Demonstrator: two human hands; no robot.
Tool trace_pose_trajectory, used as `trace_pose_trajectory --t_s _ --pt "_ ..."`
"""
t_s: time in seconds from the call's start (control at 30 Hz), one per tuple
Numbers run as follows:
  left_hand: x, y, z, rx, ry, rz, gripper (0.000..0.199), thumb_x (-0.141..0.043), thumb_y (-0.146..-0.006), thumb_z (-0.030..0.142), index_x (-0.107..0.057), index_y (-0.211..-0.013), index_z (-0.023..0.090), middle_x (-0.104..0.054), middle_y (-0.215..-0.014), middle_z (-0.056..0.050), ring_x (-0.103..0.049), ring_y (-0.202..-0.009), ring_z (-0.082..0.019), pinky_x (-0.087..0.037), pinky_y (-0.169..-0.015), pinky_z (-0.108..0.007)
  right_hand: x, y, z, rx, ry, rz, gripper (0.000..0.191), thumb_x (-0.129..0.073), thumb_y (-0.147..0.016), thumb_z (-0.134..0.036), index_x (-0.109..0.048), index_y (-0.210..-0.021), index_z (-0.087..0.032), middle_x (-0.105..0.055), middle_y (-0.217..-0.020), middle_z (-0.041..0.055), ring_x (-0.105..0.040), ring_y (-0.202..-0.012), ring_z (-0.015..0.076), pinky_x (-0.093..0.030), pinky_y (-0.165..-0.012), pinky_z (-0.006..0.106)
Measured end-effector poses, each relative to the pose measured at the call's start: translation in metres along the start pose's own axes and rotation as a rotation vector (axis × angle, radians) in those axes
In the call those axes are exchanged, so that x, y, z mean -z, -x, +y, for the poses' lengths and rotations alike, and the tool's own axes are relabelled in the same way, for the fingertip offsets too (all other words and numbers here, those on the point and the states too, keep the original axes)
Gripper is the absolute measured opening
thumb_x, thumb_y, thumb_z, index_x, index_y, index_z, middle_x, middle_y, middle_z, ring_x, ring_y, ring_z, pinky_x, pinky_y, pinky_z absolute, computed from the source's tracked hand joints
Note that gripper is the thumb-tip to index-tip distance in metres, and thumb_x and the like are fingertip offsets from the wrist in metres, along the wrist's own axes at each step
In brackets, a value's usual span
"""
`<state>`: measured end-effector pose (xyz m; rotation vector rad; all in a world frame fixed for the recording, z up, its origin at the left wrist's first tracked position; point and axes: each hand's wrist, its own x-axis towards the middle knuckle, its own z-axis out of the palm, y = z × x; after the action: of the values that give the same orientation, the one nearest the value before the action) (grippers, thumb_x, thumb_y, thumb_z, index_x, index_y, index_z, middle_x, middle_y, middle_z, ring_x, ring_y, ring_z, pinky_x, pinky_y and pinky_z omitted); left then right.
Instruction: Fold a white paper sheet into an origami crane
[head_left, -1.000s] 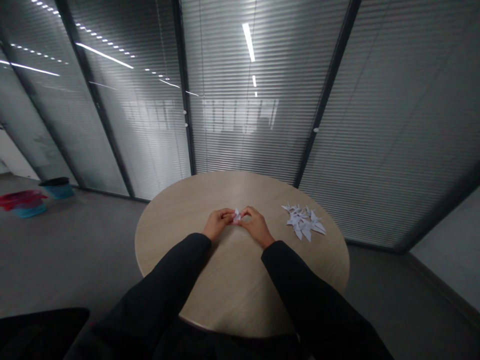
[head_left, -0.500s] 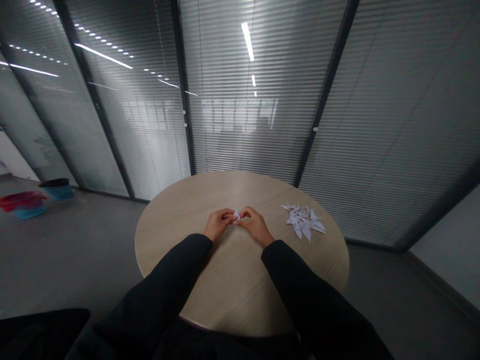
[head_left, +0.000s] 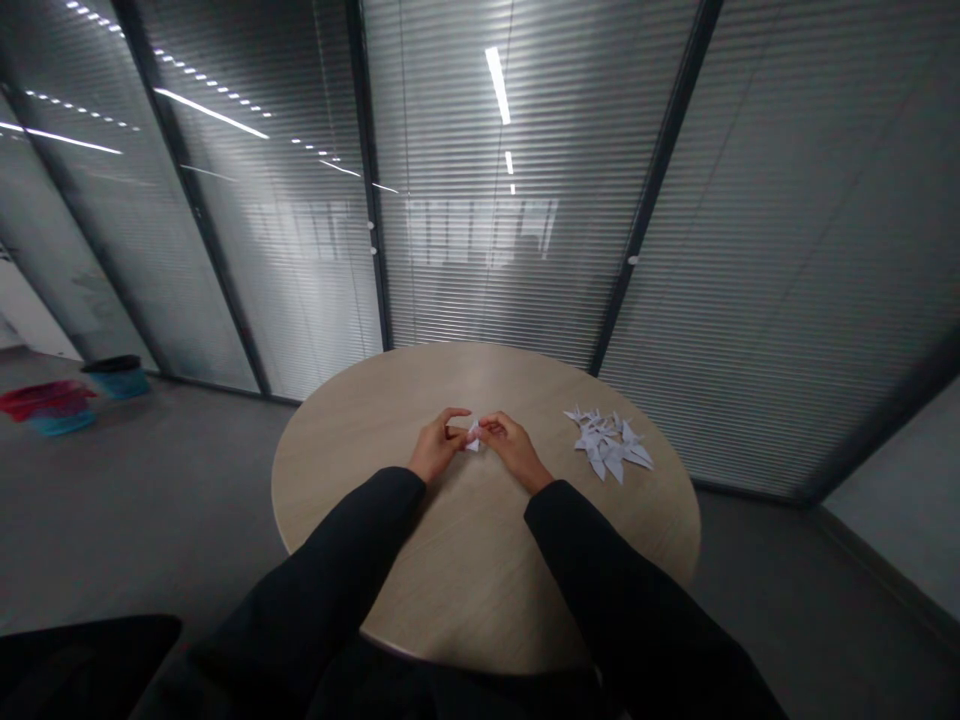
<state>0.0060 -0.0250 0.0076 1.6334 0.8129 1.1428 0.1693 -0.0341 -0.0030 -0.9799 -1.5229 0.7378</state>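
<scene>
Between my two hands is a small piece of folded white paper (head_left: 473, 444), held over the middle of the round wooden table (head_left: 450, 570). My left hand (head_left: 439, 443) pinches its left side between thumb and a finger, while the index finger is raised off it. From the other side my right hand (head_left: 511, 446) grips the paper with thumb and fingertips, covering part of it. The exact folds are too small to make out. To the right on the tabletop lies a loose pile of folded white paper cranes (head_left: 609, 443), with pointed wings and tips.
A glass partition with blinds (head_left: 495, 290) stands right behind the table. On the floor at the far left are a blue bin with a red liner (head_left: 56, 405) and a blue bin with a black liner (head_left: 118, 377). A dark object (head_left: 82, 665) sits at lower left.
My left index finger has lifted away from the paper. My right fingers have shifted slightly onto it, and more of the paper's lower part shows. The pile has not changed.
</scene>
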Motion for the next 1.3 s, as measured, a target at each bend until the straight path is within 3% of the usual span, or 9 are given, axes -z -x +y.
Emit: trace_pose_trajectory --t_s 0.33,0.57,0.97,1.13,1.3 --pt "-0.002 0.002 -0.001 -0.029 -0.013 -0.077 0.057 -0.07 -0.073 0.032 -0.046 -0.122 0.012 -0.068 -0.079 -0.008 -0.065 -0.072 -0.016 -0.049 -0.074 -0.028 0.005 0.003 -0.009 0.153 0.147 0.093 0.025 -0.064 -0.074 -0.042 -0.065 -0.075 -0.016 -0.064 -0.081 0.0069 -0.06 -0.08 0.0189 -0.047 -0.079 0.032" --pt "-0.006 0.003 -0.003 0.013 -0.082 -0.081 0.061 -0.076 -0.064 0.025 -0.05 -0.118 0.013 -0.065 -0.072 -0.003 -0.061 -0.066 -0.013 -0.046 -0.067 -0.024 0.006 0.001 -0.011 0.073 0.099 0.105 0.03 -0.065 -0.072 -0.046 -0.066 -0.077 -0.016 -0.067 -0.081 0.0067 -0.063 -0.079 0.0204 -0.049 -0.077 0.033" --pt "-0.005 0.004 0.002 0.085 0.15 -0.171 0.051 -0.078 -0.063 0.026 -0.044 -0.099 0.014 -0.062 -0.061 -0.002 -0.064 -0.059 -0.016 -0.046 -0.058 -0.023 0.003 0.004 -0.014 0.086 0.091 0.092 0.03 -0.065 -0.072 -0.046 -0.067 -0.076 -0.016 -0.067 -0.08 0.0066 -0.063 -0.077 0.0201 -0.049 -0.075 0.032" --pt "-0.006 0.003 0.004 0.179 0.239 -0.159 0.053 -0.083 -0.057 0.028 -0.046 -0.09 0.013 -0.064 -0.063 -0.005 -0.066 -0.063 -0.018 -0.05 -0.062 -0.027 0.003 0.003 -0.014 0.096 0.084 0.092 0.03 -0.065 -0.071 -0.046 -0.066 -0.075 -0.016 -0.067 -0.08 0.0071 -0.063 -0.076 0.0206 -0.049 -0.076 0.033" --pt "-0.007 0.003 0.002 0.265 0.335 -0.149 0.054 -0.086 -0.05 0.033 -0.057 -0.088 0.007 -0.068 -0.079 -0.012 -0.067 -0.075 -0.019 -0.052 -0.074 -0.03 0.005 0.003 -0.017 0.066 0.069 0.085 0.027 -0.065 -0.072 -0.042 -0.066 -0.077 -0.016 -0.067 -0.081 0.0073 -0.063 -0.078 0.02 -0.048 -0.076 0.031"
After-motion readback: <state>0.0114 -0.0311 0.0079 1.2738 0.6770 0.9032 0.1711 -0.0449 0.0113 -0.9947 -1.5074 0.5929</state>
